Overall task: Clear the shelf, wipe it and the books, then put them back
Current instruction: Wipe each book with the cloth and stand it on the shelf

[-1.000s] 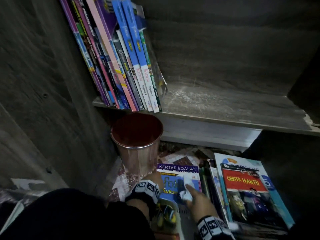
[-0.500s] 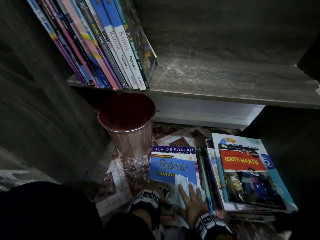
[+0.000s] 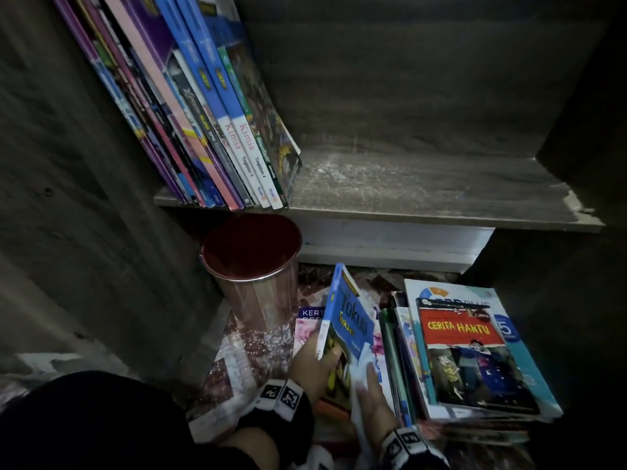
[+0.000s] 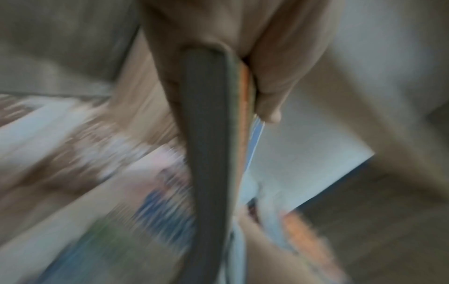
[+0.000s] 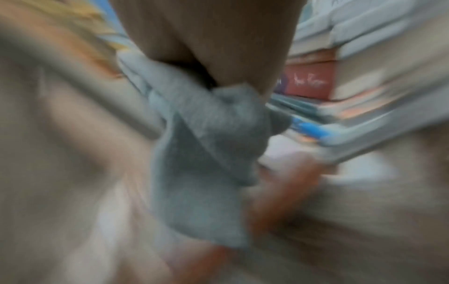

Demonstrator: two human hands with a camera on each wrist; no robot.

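Observation:
My left hand (image 3: 319, 359) grips the lower edge of a blue "Fokus" book (image 3: 349, 320) and holds it tilted up on edge above the floor pile. In the left wrist view the thumb and fingers (image 4: 267, 90) pinch the book (image 4: 209, 153) edge-on. My right hand (image 3: 371, 390) holds a pale cloth (image 3: 359, 368) against the book's cover; the right wrist view shows the cloth (image 5: 206, 153) bunched under the hand. A row of books (image 3: 203, 130) leans at the left of the grey wooden shelf (image 3: 424, 191).
A stack of books topped by "Cerita Hantu" (image 3: 468, 347) lies on the floor at the right. A copper-coloured bin (image 3: 251, 266) stands under the shelf's left end. A purple "Kertas" book (image 3: 307, 323) lies flat beneath the raised one. The cabinet's side wall (image 3: 84, 232) rises at the left.
The blue book lay flat under both hands; now my left hand has lifted it up on edge. The right hand with the cloth stays on its cover.

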